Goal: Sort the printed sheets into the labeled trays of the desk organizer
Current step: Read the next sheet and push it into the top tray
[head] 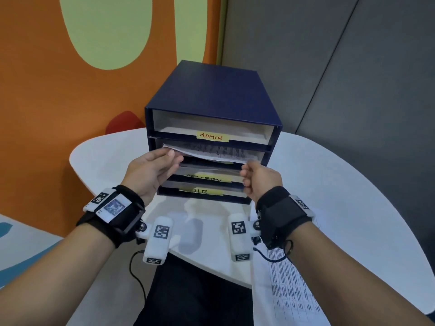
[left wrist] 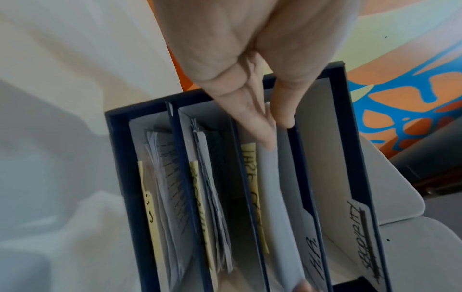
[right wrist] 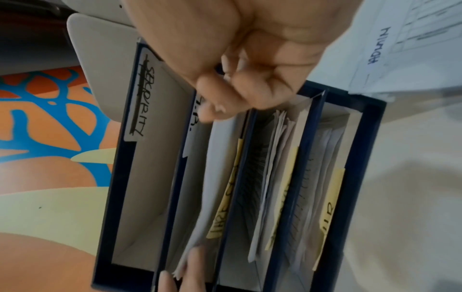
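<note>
A dark blue desk organizer [head: 211, 90] with four stacked trays stands on the white table [head: 341, 184]. Its top tray bears a yellow ADMIN label [head: 213, 136]. A printed sheet [head: 211, 150] lies partway into the second tray, its near edge sticking out and sagging. My left hand [head: 174, 158] pinches the sheet's left near corner, thumb above and fingers below. My right hand [head: 244, 170] has curled fingers at the sheet's right near corner. In the left wrist view my left hand [left wrist: 275, 130] pinches the sheet [left wrist: 277, 197]. The right wrist view shows my right hand [right wrist: 215, 106] at the sheet [right wrist: 200, 217].
The two lower trays hold papers and carry yellow labels, SECURITY [head: 207, 178] and HR [head: 201, 191]. More printed sheets [head: 289, 290] lie on the table at the near right under my right forearm; one reads ADMIN [right wrist: 375, 49]. An orange and green wall stands behind.
</note>
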`<action>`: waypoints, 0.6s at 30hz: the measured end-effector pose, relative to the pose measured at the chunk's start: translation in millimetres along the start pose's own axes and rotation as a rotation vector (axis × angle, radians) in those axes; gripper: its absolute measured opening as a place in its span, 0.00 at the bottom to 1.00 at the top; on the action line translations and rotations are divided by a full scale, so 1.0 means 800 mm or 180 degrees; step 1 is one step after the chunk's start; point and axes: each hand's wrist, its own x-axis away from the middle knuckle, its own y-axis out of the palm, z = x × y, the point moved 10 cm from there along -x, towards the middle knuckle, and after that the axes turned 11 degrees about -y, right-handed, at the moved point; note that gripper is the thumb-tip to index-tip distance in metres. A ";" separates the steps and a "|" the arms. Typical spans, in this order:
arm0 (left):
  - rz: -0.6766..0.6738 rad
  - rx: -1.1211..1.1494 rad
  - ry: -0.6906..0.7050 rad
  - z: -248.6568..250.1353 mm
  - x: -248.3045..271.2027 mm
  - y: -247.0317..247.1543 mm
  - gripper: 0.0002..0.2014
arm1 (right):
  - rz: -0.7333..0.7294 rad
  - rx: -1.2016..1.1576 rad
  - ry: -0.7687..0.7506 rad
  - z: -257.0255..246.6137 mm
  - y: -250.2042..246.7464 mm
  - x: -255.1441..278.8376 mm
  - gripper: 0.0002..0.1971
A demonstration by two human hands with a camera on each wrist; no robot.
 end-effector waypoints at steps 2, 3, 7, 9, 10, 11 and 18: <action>-0.0111 0.0123 0.0014 0.002 0.001 0.003 0.17 | -0.0048 -0.0292 -0.0061 -0.002 0.009 -0.001 0.05; -0.0156 0.0146 0.0011 0.002 0.001 0.004 0.21 | -0.0060 -0.0390 -0.0115 -0.003 0.013 0.000 0.06; -0.0345 0.0217 -0.0117 -0.003 0.001 0.014 0.27 | -0.0088 -0.0385 -0.0228 0.000 0.013 0.004 0.05; -0.0411 0.0211 -0.0141 -0.006 0.001 0.018 0.27 | -0.0125 -0.0294 -0.0224 0.001 0.011 0.007 0.05; -0.0459 0.0224 -0.0144 -0.007 0.001 0.019 0.28 | -0.0149 -0.0251 -0.0242 0.002 0.010 0.009 0.06; -0.0533 0.0292 -0.0137 -0.006 0.002 0.021 0.29 | -0.0169 -0.0225 -0.0256 0.002 0.008 0.010 0.07; -0.0698 0.0092 -0.0050 0.000 0.017 0.038 0.07 | -0.0216 0.0105 -0.0246 0.012 -0.014 0.024 0.08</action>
